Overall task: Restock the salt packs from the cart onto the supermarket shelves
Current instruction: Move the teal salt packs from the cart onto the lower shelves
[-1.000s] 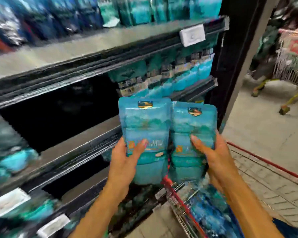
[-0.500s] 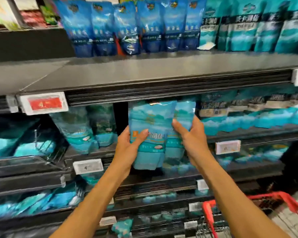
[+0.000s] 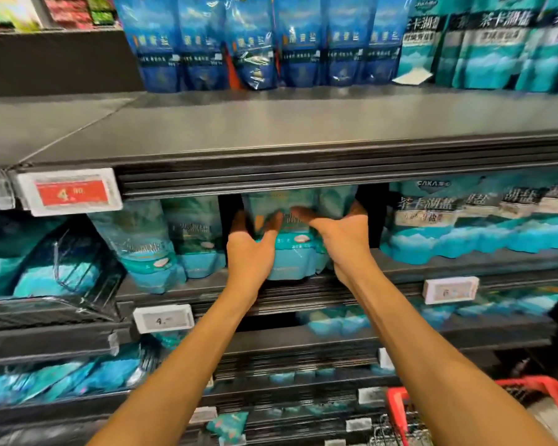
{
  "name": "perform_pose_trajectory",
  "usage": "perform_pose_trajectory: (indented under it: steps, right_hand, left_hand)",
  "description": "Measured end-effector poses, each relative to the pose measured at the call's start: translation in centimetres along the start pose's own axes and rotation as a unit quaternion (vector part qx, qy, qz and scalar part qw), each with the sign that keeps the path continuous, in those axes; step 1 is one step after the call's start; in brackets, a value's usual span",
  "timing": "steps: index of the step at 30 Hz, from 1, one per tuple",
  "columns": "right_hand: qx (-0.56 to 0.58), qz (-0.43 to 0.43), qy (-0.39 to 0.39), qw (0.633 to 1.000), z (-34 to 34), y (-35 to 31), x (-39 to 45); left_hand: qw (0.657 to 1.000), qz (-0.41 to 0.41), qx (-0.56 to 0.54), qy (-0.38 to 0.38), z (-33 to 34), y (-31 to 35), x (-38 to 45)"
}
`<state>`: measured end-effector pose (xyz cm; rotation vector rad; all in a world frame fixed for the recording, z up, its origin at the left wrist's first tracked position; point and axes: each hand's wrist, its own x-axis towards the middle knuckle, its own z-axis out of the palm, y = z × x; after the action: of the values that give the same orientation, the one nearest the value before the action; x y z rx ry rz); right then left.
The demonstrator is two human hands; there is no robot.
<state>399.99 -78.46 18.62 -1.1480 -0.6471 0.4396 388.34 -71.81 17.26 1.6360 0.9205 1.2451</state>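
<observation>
Two teal salt packs [image 3: 290, 252] stand side by side on the middle shelf [image 3: 400, 272], in the dark gap between the packs already stocked to either side. My left hand [image 3: 250, 252] holds the left pack's flank, thumb across its face; my right hand [image 3: 342, 243] cups the other, its far fingers hidden. I judge these pouches soft, slick and bottom-heavy, so each grip belongs low on the flanks. Below the shelf, the red cart [image 3: 400, 400] waits.

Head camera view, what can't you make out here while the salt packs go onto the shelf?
- Tops of the salt packs: hidden behind the shelf edge above.
- Left hand fingers: behind the packs.
- Cart: cut off by the bottom edge.
- White price tag: print blurred.
</observation>
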Motion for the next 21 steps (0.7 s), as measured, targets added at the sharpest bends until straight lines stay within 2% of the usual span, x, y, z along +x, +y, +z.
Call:
perform_pose_trajectory:
  steps: [5, 8, 13, 16, 21]
  right_hand:
    - [0.023, -0.015, 0.01, 1.0, 2.1, 0.6, 1.2]
    - [0.022, -0.02, 0.015, 0.999, 3.5, 1.0, 1.4]
    - [-0.008, 0.003, -0.012, 1.0, 3.9, 1.6, 1.9]
    - [-0.047, 0.01, -0.013, 0.999, 3.0, 1.8, 2.8]
    - [-0.083, -0.016, -0.046, 0.995, 1.3, 1.8, 3.6]
  left_hand:
    - [0.98, 0.048, 0.192, -0.012, -0.3, -1.8, -2.4]
    - [0.973, 0.079, 0.214, -0.04, -0.3, -2.7, -3.8]
    - [0.97, 0.014, 0.238, -0.041, 0.0, -2.5, -2.9]
    - [0.969, 0.013, 0.242, -0.05, -0.2, -2.5, -2.6]
    - [0.946, 0.028, 0.309, -0.091, -0.7, -2.7, -2.1]
